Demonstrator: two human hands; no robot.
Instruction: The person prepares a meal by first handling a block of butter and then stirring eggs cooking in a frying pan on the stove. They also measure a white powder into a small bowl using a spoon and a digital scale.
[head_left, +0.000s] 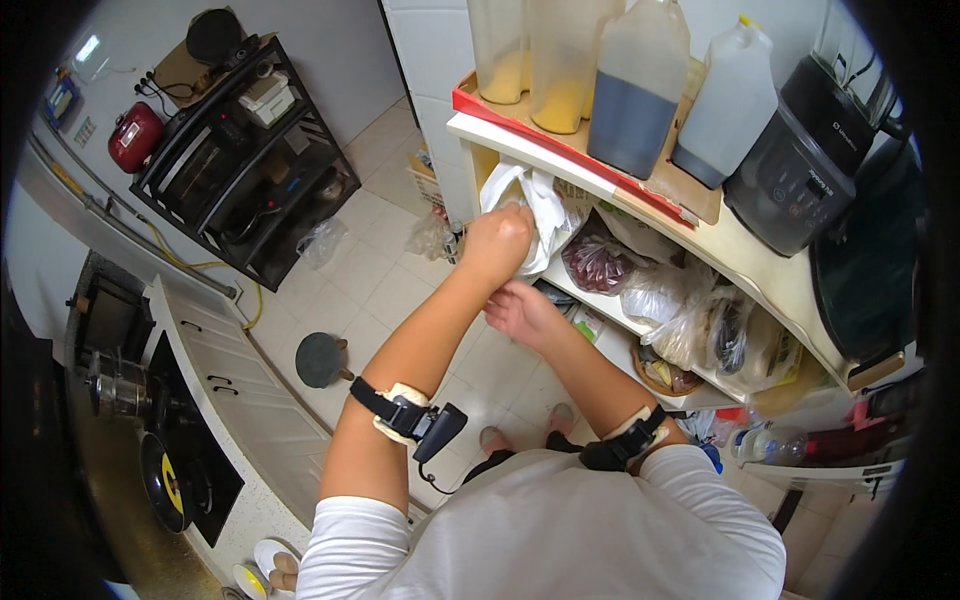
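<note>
My left hand reaches into the mouth of a white cloth or plastic sack on the upper inner shelf of a cream cabinet. Its fingertips are inside the sack, so what they hold, if anything, is hidden. Just below the left wrist is my right hand, palm turned up and fingers slightly curled, with nothing seen in it. A bag of dark red dried food lies to the right of the sack. Both forearms wear black straps with small devices.
On the cabinet top stand plastic jugs of dark liquid, containers with yellow grains and a blender. Bagged goods fill the shelf. A round stool is on the floor, a black rack behind. At left, a frying pan sits on the stove.
</note>
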